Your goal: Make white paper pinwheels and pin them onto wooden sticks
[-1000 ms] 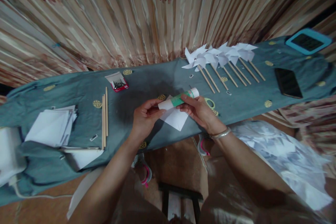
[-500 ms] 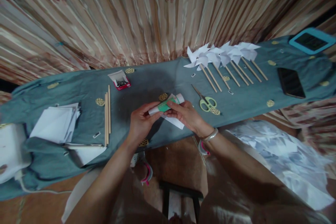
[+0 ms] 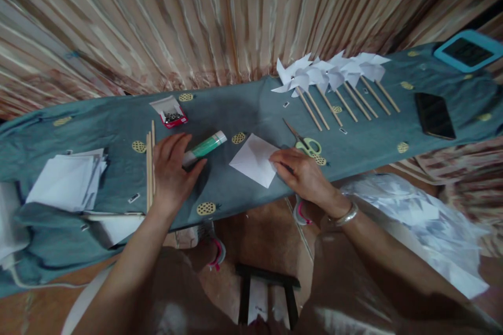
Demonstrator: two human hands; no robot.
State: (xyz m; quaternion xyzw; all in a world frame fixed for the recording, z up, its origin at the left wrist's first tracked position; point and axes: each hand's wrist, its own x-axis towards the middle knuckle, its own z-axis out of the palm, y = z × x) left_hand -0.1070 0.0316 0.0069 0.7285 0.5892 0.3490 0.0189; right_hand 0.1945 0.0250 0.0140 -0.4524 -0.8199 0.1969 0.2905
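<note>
A white and green glue stick [image 3: 207,145] lies on the cloth, its near end between the thumb and fingers of my left hand [image 3: 171,167]. That hand is spread over the table with the fingers apart. A folded white paper square [image 3: 253,159] lies to the right of the glue stick, creases showing on it. My right hand [image 3: 302,172] pinches its right corner between thumb and fingers. Several wooden sticks [image 3: 149,167] lie just left of my left hand. Green-handled scissors [image 3: 308,144] rest just beyond my right hand.
Several paper pinwheels on sticks [image 3: 334,76] lie at the back right, near a black phone [image 3: 434,115] and a blue-framed device [image 3: 467,51]. A red box of small metal pins [image 3: 171,115] sits at the back left. A paper stack [image 3: 65,180] lies left.
The glue stick, held in both hands before, is now down on the cloth by my opened left hand. The hands have moved apart, and my right hand holds only the paper.
</note>
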